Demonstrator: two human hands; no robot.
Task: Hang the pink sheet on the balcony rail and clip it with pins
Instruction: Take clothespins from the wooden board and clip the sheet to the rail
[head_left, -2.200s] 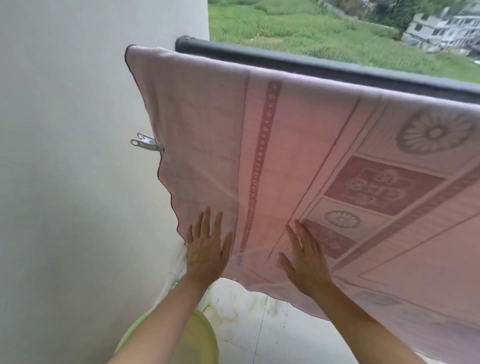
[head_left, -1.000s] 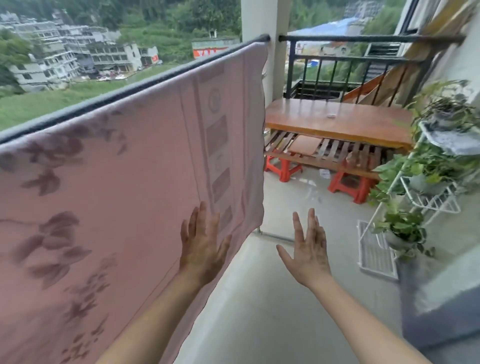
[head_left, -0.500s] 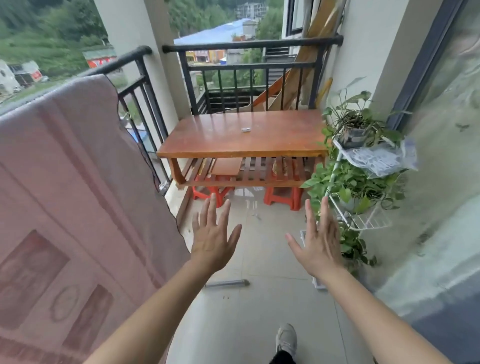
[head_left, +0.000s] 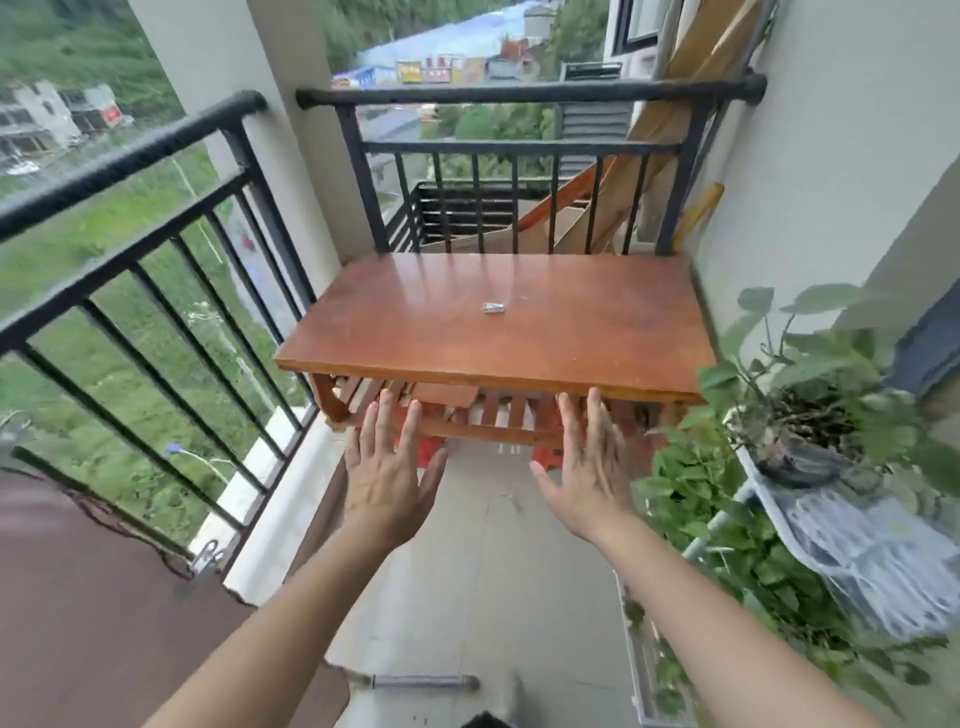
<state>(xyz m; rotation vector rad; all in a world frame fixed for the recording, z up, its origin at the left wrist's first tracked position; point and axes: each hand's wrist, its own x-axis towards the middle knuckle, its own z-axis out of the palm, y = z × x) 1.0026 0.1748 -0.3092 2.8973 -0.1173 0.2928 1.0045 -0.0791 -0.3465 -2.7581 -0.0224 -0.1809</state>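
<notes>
Reaching both spread, empty hands, left hand and right hand, toward the table, I am eyeing what is probably a small, light, stiff pin there, best pinched at its sides.

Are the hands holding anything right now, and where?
Nothing. The left hand and right hand are both open and empty; the metal clip lies untouched on the wooden table.
</notes>
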